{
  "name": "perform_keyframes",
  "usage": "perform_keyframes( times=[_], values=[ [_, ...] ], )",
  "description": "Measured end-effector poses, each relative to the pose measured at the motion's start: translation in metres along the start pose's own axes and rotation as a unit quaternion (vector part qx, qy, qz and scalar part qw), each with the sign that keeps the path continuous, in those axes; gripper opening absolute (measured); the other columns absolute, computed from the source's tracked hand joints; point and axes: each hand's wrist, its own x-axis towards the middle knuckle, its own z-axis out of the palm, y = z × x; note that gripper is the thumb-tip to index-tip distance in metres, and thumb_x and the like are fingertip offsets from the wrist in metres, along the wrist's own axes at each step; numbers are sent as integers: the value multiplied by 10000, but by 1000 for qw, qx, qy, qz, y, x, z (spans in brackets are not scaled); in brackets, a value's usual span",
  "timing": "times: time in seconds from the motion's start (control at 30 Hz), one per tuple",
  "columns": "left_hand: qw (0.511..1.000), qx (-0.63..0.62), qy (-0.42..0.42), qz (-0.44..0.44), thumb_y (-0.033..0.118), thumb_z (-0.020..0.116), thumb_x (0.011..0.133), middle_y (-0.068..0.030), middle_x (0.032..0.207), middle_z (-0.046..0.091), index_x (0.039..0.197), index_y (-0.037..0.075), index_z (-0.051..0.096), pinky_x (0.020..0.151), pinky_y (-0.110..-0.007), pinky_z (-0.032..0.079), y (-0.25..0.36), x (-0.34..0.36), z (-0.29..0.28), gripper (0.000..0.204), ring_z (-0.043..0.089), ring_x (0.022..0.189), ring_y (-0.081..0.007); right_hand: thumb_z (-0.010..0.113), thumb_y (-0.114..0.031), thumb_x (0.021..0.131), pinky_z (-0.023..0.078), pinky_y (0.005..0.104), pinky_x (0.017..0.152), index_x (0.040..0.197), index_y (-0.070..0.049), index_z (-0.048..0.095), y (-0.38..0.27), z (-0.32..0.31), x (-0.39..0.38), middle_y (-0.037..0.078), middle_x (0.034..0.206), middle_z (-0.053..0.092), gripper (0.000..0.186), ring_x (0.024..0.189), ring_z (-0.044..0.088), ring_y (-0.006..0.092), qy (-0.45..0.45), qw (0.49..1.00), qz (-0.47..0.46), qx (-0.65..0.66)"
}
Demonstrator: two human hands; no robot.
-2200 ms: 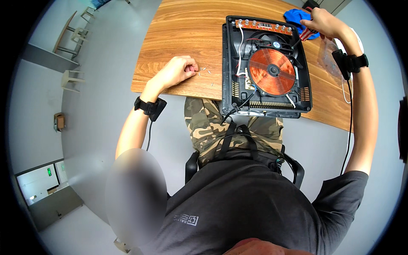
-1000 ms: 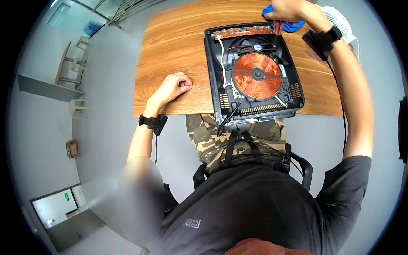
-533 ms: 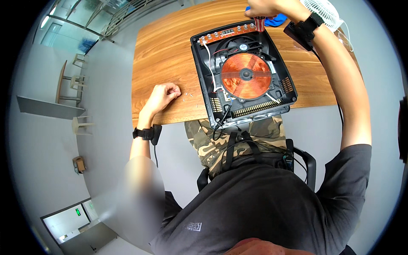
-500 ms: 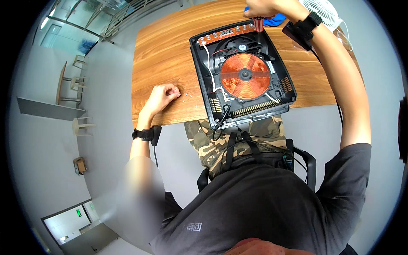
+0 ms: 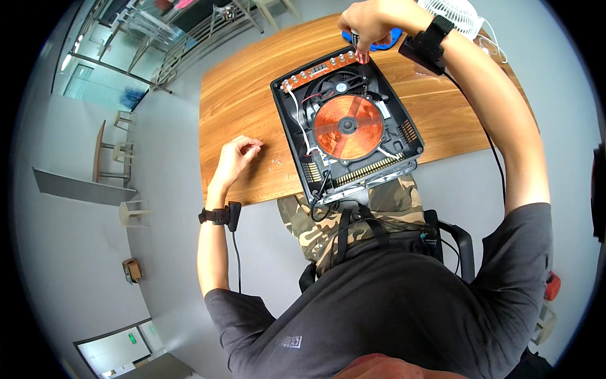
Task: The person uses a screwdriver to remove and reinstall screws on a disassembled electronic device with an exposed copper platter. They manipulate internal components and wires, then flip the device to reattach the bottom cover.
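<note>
"Where's the work centred?"

"On the opened black casing [image 5: 288,126]. Use its copper coil [image 5: 333,131] as your landmark: the screwdriver [image 5: 362,57] stands beyond the coil and slightly right, its striped handle over the casing's far end."

"Is the tip seated?"

"I can't tell; the far end of the shaft is lost among dark parts. I'd check that by feel before twisting, and keep the shaft in line with whatever it meets, pressing straight down. A slip could scrape the control board [image 5: 319,69], also beyond the coil and close by the handle."

"And the hands?"

"The right hand [image 5: 369,25] has its fingers wrapped round the handle, coming from above. The left hand [image 5: 238,155] rests left of the coil on the wooden surface [image 5: 237,88], fingers curled; whether they're pinched together or holding anything, I can't tell."

"Could it help?"

"I'd judge so: steadying the casing would stop it swivelling. Just mind the small metal pieces [image 5: 275,165], left of the coil and slightly nearer the person; a sleeve or knock could scatter them."

"Anything farther out?"

"A blue cloth [image 5: 386,41], beyond the coil to the right."
</note>
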Motion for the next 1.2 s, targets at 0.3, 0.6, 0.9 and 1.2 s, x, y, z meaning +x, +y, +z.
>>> perform_keyframes(
  times=[0.3, 0.6, 0.9, 1.2],
  values=[
    [999, -11, 12, 42, 74, 694, 949, -72, 960, 702, 1060, 14, 741, 772, -283, 537, 33, 22, 8, 135, 677, 855, -139, 761, -249, 876, 598, 308, 571, 857, -2, 795, -14, 12, 11, 69, 811, 772, 250, 641, 709, 210, 44, 998, 0, 40],
    [997, -48, 9, 63, 68, 687, 960, -38, 951, 684, 1057, -1, 734, 778, -270, 530, 59, 29, 9, 128, 657, 879, -106, 794, -329, 868, 611, 329, 577, 1046, 28, 726, 5, 15, 5, 142, 887, 751, 405, 720, 738, 214, 82, 995, 26, 57],
    [989, -129, 29, 70, 52, 701, 947, -12, 920, 719, 1078, 1, 715, 778, -235, 545, 74, 56, 23, 141, 654, 849, -70, 813, -436, 832, 548, 381, 575, 1002, 32, 640, 27, -21, -27, 126, 780, 711, 527, 660, 680, 246, 128, 977, -106, 130],
    [978, -180, 68, 76, 67, 755, 899, -15, 855, 731, 994, 2, 731, 740, -240, 557, 107, 112, 53, 118, 675, 796, -70, 775, -412, 889, 554, 402, 779, 1063, 5, 641, 31, 12, 5, 202, 1017, 745, 471, 926, 713, 301, 188, 941, -221, 175]
  ],
)
